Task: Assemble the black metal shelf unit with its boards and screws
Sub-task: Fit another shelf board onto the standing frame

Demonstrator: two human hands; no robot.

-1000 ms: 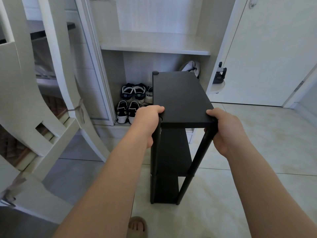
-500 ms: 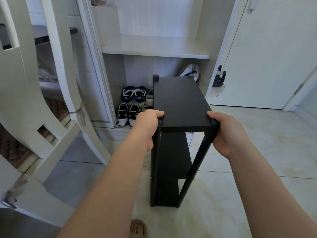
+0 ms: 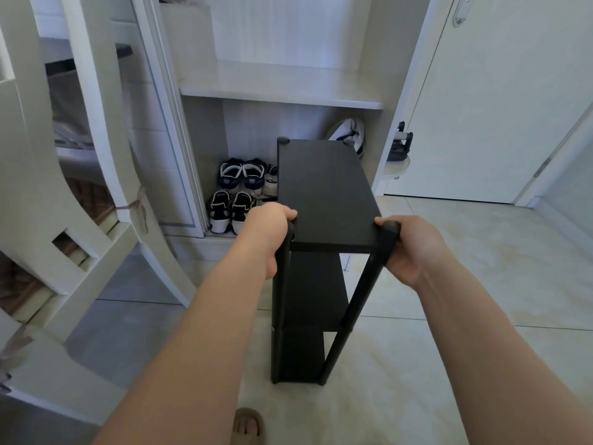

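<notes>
— Black metal posts, black boards: where does the shelf unit (image 3: 308, 293) stand?

— In the middle of the frame, upright on the pale floor tiles (image 3: 449, 316). Its far end points toward the open cupboard (image 3: 279, 88), which has shoes (image 3: 231, 207) at the bottom. I can see three boards fitted, one above the other.

— And your hands?

— Both are on the near end, one at each corner of the top board (image 3: 324, 194). My left hand (image 3: 268, 231) is curled round the top of the near left post (image 3: 282, 300), with a fingertip lying on the board's corner. My right hand (image 3: 409, 248) grips the near right post (image 3: 362, 293) just under its cap, thumb against the board's edge.

— So they're apart?

— Yes, the whole width of the board lies between them, and each is closed tight on its post.

— What else is around?

— My toes in a sandal (image 3: 247, 425) are at the bottom edge, a white chair frame (image 3: 80, 187) fills the left, and a white door (image 3: 497, 107) is at the upper right.
</notes>
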